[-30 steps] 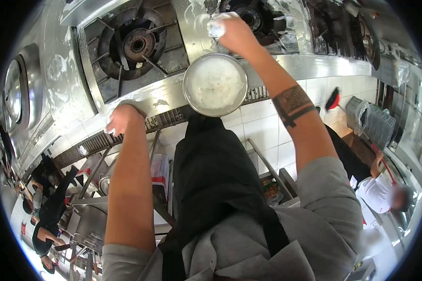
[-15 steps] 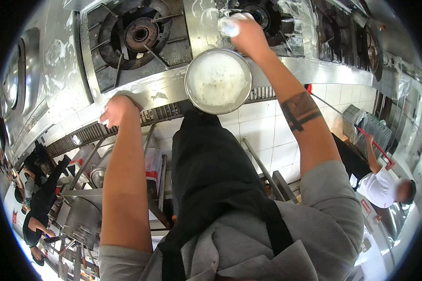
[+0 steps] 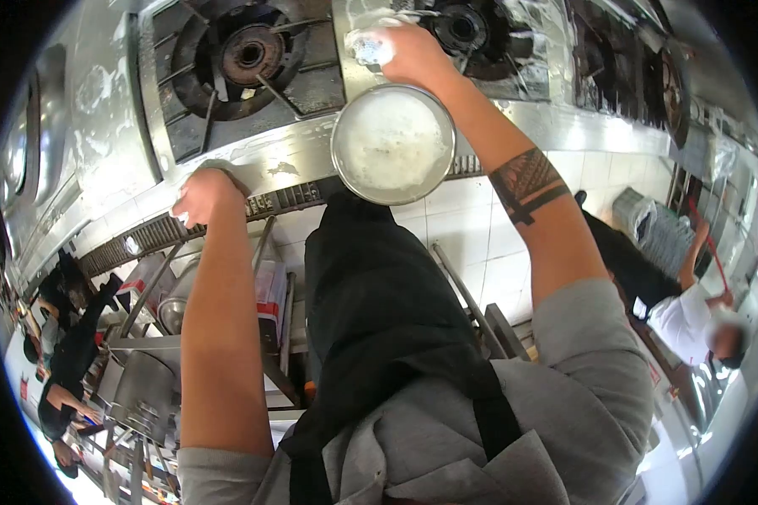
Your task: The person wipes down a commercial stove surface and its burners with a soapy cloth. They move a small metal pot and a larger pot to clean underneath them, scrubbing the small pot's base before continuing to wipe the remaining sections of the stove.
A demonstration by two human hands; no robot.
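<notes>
My right hand [image 3: 408, 55] is closed on a soapy, whitish scrubber [image 3: 369, 46], which touches the foamy steel strip between two stove burners. Just below that hand, a round metal bowl [image 3: 393, 145] of cloudy, foamy water stands at the stove's front edge. My left hand [image 3: 208, 197] rests at the front edge [image 3: 286, 156] near the left burner, fingers curled, with white foam at the fingertips; whatever it may hold is hidden.
The left burner [image 3: 250, 55] has a black grate, and another burner [image 3: 463, 29] lies beyond my right hand. A person in a white shirt [image 3: 682, 324] holds a red pole at the right. People in dark clothes [image 3: 76, 362] and a large pot [image 3: 146, 387] are at the lower left.
My right hand has moved left and slightly down with the scrubber, from the right burner's edge onto the steel strip. The person at the right has shifted with the red pole.
</notes>
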